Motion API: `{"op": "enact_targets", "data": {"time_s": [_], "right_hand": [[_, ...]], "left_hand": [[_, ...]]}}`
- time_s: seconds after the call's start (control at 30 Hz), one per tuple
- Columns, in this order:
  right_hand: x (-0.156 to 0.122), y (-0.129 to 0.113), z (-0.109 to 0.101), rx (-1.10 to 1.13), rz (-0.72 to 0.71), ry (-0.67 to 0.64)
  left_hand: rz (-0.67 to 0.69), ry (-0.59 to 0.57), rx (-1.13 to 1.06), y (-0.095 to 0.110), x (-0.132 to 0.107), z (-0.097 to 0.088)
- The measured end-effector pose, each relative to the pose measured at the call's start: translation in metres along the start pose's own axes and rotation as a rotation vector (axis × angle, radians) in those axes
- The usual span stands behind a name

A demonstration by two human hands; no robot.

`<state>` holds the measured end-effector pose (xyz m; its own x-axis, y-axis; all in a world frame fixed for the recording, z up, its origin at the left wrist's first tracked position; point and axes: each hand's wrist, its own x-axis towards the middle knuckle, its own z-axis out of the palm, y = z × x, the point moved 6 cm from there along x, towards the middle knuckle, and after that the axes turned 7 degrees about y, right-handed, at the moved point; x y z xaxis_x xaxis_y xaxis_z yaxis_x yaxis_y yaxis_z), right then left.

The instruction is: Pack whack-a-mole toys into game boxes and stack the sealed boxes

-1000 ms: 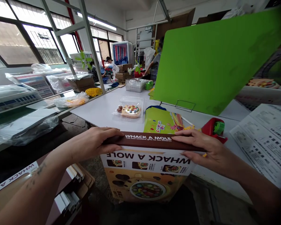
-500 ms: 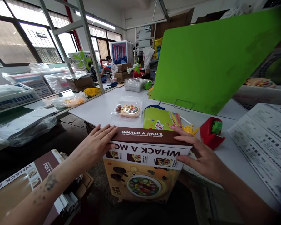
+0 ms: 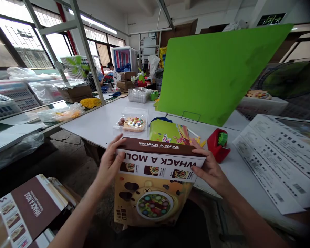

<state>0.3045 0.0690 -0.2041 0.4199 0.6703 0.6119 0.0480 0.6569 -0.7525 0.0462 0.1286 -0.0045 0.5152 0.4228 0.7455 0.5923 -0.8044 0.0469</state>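
Observation:
A "Whack a Mole" toy box (image 3: 155,182) stands upright in front of me, its brown end flap (image 3: 158,144) closed on top. My left hand (image 3: 113,155) grips the box's upper left corner, thumb on the front face and fingers over the back edge. At the upper right corner, my right hand (image 3: 208,163) holds it the same way, thumb in front. Beyond the box, on the white table, lie a mole toy in clear plastic (image 3: 133,123) and a green printed booklet (image 3: 167,131).
A red tape dispenser (image 3: 218,144) and a large white carton (image 3: 276,162) occupy the table's right. A green board (image 3: 209,75) leans behind. Flattened toy boxes (image 3: 31,203) are stacked at lower left. A co-worker (image 3: 110,67) sits far back.
My left hand has gone from lying flat across the flap to gripping the box's left corner. The right hand stays at its corner. The view has turned slightly right.

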Motion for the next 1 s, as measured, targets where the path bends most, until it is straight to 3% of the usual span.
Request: {"op": "enact_targets", "data": {"time_s": [0.1, 0.23, 0.3, 0.4, 0.47, 0.57, 0.63, 0.7, 0.77, 0.83, 0.9, 1.0], "right_hand": [[0.008, 0.003, 0.008, -0.053, -0.027, -0.001], [0.015, 0.014, 0.009, -0.027, -0.032, -0.037], [0.016, 0.020, 0.005, 0.000, -0.022, -0.021], [0.016, 0.018, 0.003, 0.029, -0.014, -0.004], [0.015, 0.010, 0.005, 0.066, -0.004, -0.014], [0.016, 0.007, 0.000, 0.155, 0.029, -0.034], [0.019, 0.022, -0.021, 0.113, 0.084, 0.041], [0.021, 0.052, -0.065, -0.059, 0.195, 0.281], [0.018, 0.086, -0.121, -0.256, 0.332, 0.602], [0.014, 0.116, -0.165, -0.385, 0.422, 0.797], [0.014, 0.141, -0.192, -0.469, 0.502, 0.854], [0.018, 0.170, -0.205, -0.535, 0.603, 0.809]], "left_hand": [[-0.179, 0.092, -0.203, -0.020, -0.007, 0.008], [-0.185, 0.108, -0.183, -0.026, -0.011, 0.010], [-0.075, 0.128, -0.040, -0.014, -0.008, 0.006], [0.256, 0.176, 0.264, 0.029, -0.007, 0.009], [0.436, 0.087, 0.350, 0.057, -0.009, 0.025], [0.483, -0.069, 0.328, 0.076, -0.010, 0.049], [0.474, -0.057, 0.313, 0.077, -0.009, 0.056], [0.495, -0.026, 0.304, 0.075, -0.009, 0.059], [0.521, -0.011, 0.290, 0.075, -0.011, 0.060], [0.545, -0.013, 0.276, 0.077, -0.015, 0.062], [0.570, -0.012, 0.266, 0.084, -0.020, 0.062], [0.593, -0.005, 0.254, 0.094, -0.026, 0.063]]}}
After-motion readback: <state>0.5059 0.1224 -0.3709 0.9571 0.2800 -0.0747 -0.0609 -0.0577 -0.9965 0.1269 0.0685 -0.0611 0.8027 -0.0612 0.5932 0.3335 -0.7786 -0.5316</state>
